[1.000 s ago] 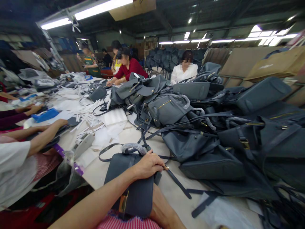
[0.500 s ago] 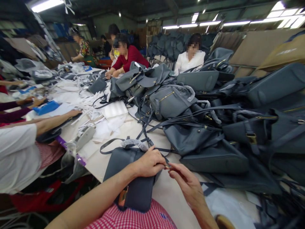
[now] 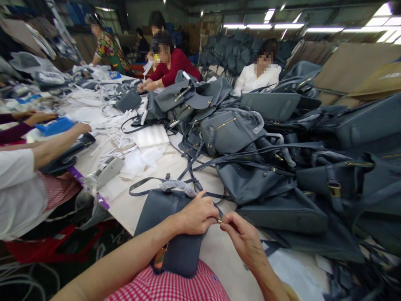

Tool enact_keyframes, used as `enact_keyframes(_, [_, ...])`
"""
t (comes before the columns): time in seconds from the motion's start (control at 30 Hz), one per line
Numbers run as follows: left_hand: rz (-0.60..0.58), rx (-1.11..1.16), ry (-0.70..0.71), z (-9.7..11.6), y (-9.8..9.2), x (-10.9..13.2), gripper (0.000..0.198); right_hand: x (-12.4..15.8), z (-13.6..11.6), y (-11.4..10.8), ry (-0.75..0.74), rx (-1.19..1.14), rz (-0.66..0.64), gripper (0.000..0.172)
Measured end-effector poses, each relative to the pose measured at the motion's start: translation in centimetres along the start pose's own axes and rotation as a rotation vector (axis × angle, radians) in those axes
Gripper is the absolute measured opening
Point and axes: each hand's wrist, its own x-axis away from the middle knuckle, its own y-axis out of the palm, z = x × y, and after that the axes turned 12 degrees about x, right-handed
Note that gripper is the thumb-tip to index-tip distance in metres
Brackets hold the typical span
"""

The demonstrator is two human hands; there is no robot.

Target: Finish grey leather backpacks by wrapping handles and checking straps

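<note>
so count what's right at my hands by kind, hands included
hands: 2, left hand and right hand
grey bag under the left hand: 1
small metal piece pinched between the fingertips: 1
total: 4

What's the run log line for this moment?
left hand on grey bag, pinching metal fitting | right hand pinching same fitting | bag over table edge | bag pile beyond

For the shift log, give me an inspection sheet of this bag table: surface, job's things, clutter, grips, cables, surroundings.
Surface: pale table, largely covered.
Job's things: grey bag at the near edge; strap fitting beside it.
Clutter: heap of grey bags; white paper scraps.
Grips: left hand and right hand both pinch the strap fitting.
Cables: pale cord-like lines on the floor, blurred.
Surroundings: co-workers along the table; cardboard sheets; strip lights.
</note>
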Motion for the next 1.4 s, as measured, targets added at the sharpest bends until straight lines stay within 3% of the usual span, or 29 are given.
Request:
enact_keyframes(0.13, [0.066,0.051,-0.055,-0.1,0.2,-0.1,0.008,0.4,0.0,1.7,-0.007,0.035,0.192,0.017])
enact_keyframes(0.23, [0.095,0.11,-0.115,-0.1,0.2,-0.3,0.012,1.1,0.4,3.3,0.076,0.061,0.326,0.019])
enact_keyframes(0.37, [0.1,0.17,-0.141,-0.1,-0.1,-0.5,0.014,2.0,1.1,4.2,0.27,-0.057,0.204,0.026])
enact_keyframes(0.43, [0.089,0.194,-0.148,-0.1,-0.2,-0.6,0.017,2.1,1.0,3.9,0.279,-0.075,0.197,0.028])
enact_keyframes(0.6, [0.016,0.187,-0.167,0.2,-0.4,-1.1,0.024,1.4,-0.1,2.6,-0.025,0.187,0.394,0.022])
enact_keyframes(0.83, [-0.075,0.208,-0.234,-0.5,0.2,-1.7,0.026,0.7,-0.5,2.1,-0.238,0.359,0.389,0.019])
enact_keyframes(1.07, [-0.128,0.24,-0.264,-0.5,0.4,-1.8,0.024,0.9,0.0,2.3,-0.13,0.312,0.369,0.021])
enact_keyframes(1.23, [-0.078,0.308,-0.292,-0.2,0.2,-1.7,0.025,1.4,0.5,2.9,0.135,0.096,0.326,0.023])
enact_keyframes(1.3, [-0.064,0.35,-0.294,-0.4,0.3,-1.6,0.026,1.5,0.4,2.9,0.131,0.072,0.329,0.024])
enact_keyframes(1.4, [-0.081,0.388,-0.263,-0.9,0.4,-1.7,0.027,1.4,-0.1,2.6,0.001,0.142,0.324,0.021])
